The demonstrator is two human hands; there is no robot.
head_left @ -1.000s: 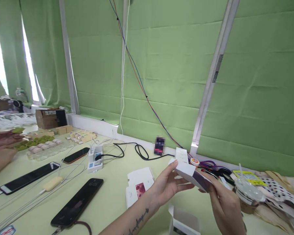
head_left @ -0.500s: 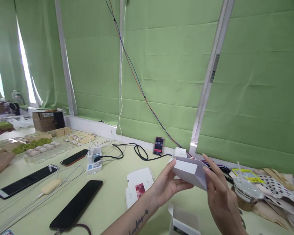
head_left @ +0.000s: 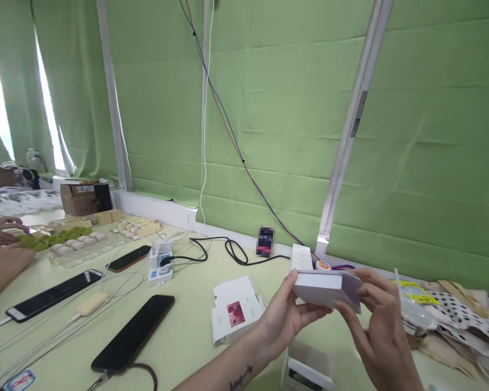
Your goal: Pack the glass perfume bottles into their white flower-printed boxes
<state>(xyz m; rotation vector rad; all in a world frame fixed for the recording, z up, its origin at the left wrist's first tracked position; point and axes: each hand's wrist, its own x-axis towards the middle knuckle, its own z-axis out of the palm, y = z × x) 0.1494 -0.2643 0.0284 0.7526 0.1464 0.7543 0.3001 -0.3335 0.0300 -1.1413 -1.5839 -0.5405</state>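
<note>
A small white cardboard box (head_left: pixel 320 288) is held up between my two hands. My left hand (head_left: pixel 285 312) grips its left end, with the thumb on top and the fingers beneath. At the right end, my right hand (head_left: pixel 377 315) pinches a raised flap of the box. Below, an open white box (head_left: pixel 307 366) stands on the table. To the left lies a flattened white carton (head_left: pixel 236 309) with a red picture printed on it. Behind the held box are a white box (head_left: pixel 301 256) and a small round tin or lid (head_left: pixel 323 265).
Several phones, among them a black phone (head_left: pixel 134 332), lie to the left beside a power strip (head_left: pixel 161 266) and loose cables. Another person's hands (head_left: pixel 8 244) are by green and pink rounded items. A plastic cup (head_left: pixel 415 315) and fabric pieces (head_left: pixel 468 320) sit at the right.
The held box has tilted and turned slightly, and my right fingers have curled in from spread to pinch its flap. The other person's hand has moved in over the green items.
</note>
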